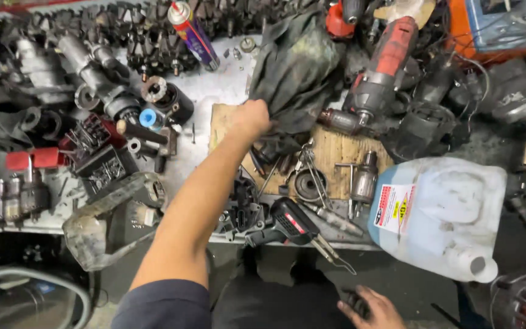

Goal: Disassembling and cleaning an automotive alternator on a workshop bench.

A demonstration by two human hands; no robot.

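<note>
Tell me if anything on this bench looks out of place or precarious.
The translucent plastic jug lies on its side at the bench's right front corner, its spout end past the edge. The black soldering gun also overhangs the front edge. The left hand grips a dark rag; the right hand holds a small dark part below.

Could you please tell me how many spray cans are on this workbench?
1. The spray can lies tilted at the back of the bench, left of the dark rag. Others may be hidden under the clutter.
</note>
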